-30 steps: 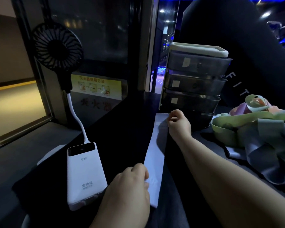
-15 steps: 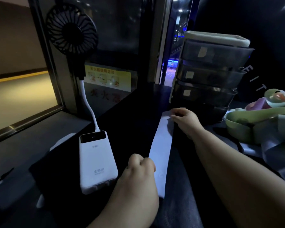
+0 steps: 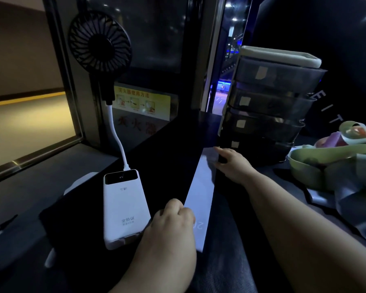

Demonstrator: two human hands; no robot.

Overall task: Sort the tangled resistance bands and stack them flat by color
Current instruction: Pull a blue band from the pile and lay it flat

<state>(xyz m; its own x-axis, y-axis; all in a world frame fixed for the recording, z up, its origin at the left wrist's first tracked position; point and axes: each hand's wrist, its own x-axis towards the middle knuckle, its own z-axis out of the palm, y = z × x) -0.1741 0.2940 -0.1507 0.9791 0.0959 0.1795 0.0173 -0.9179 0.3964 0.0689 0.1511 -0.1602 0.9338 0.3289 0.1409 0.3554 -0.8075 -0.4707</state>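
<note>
Dim light falls on a dark bench (image 3: 167,153) set against a glass partition. A black round fan (image 3: 99,41) stands at the far left, cabled to a white power bank (image 3: 125,208) lying near the left side. A pale lavender flat resistance band (image 3: 201,187) lies lengthwise down the middle of the bench, running from near to far between the two hands. The left hand (image 3: 173,218) is clenched at the band's near end, its curled fingers apparently nipping the left edge. The right hand (image 3: 235,166) reaches to the far end, just beside the foot of a smoky stacked plastic drawer unit (image 3: 273,98). Its fingers lie on or over the band's far corner, but the gloom hides whether they press it flat or pinch it. The step in hand looks like laying one freed band out straight and smooth as the base of a colour stack. Most of the work seems to lie ahead, since a tangled heap of green, purple, grey and orange bands (image 3: 336,166) sits on the right, well apart from the flat one. The next move likely calls for letting go without dragging the band askew, then reaching right to tease a single loop out of the heap.
</note>
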